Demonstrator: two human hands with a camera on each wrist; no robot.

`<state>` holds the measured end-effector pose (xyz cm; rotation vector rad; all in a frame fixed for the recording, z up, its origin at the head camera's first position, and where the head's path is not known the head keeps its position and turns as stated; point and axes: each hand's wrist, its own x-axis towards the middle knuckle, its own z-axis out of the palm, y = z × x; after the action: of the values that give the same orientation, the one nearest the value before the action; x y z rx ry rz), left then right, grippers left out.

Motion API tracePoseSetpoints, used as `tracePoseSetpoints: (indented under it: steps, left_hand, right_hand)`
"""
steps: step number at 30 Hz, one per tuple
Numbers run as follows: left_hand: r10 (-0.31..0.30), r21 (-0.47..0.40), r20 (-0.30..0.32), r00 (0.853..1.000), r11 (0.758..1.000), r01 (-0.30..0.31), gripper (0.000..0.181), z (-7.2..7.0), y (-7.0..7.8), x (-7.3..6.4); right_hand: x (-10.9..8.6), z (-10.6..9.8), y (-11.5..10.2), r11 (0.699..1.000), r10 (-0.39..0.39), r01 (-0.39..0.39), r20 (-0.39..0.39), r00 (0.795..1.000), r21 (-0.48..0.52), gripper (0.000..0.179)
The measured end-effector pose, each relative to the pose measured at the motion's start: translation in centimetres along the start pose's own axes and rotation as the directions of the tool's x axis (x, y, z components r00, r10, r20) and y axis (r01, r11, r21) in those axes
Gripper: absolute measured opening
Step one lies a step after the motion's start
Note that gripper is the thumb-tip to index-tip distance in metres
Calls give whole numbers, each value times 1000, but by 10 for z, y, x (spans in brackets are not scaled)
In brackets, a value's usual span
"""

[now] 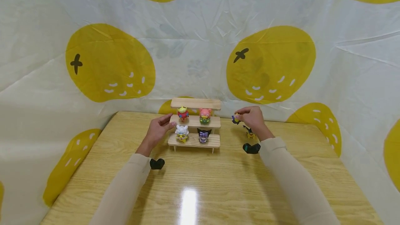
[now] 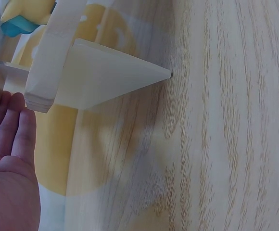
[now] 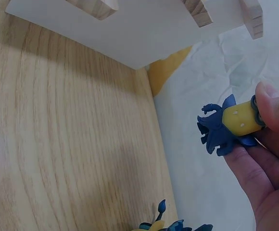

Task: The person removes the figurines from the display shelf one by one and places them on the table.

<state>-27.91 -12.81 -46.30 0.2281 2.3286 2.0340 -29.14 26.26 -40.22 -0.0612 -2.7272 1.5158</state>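
Note:
My right hand (image 1: pixel 253 118) pinches a small yellow-and-blue toy figurine (image 3: pixel 240 120) between thumb and fingers, raised to the right of a three-tier wooden display stand (image 1: pixel 195 104). My left hand (image 1: pixel 157 130) is at the stand's left side, its fairly straight fingers (image 2: pixel 24 127) right at the end of the middle tier. That tier carries a red figurine with a yellow top (image 1: pixel 183 114) and a pink figurine (image 1: pixel 205 115). On the bottom tier stand a white-and-yellow figurine (image 1: pixel 182 133) and a black-and-purple figurine (image 1: pixel 203 135).
Another yellow-and-dark-blue figurine (image 1: pixel 250 133) stands on the wooden table (image 1: pixel 225 186), below my right hand. Behind the table hangs a white cloth (image 1: pixel 193 68) printed with large yellow fruit. Dark wrist devices (image 1: pixel 251 148) show beside both sleeves.

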Motion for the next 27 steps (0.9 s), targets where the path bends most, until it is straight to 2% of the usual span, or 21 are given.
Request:
tracePoseSetpoints:
  steps: [12,27]
  left_hand:
    - [1,-3,12,1000,1000,-1,61,1,2,-1]
    - [-8,5,16,1000,1000,8,62,0,2,-1]
  right_hand:
    - [-2,3,10,1000,9,-9,7,1000,0,29]
    - [-4,9,11,999,5,-6,-21,1000,-41,23]
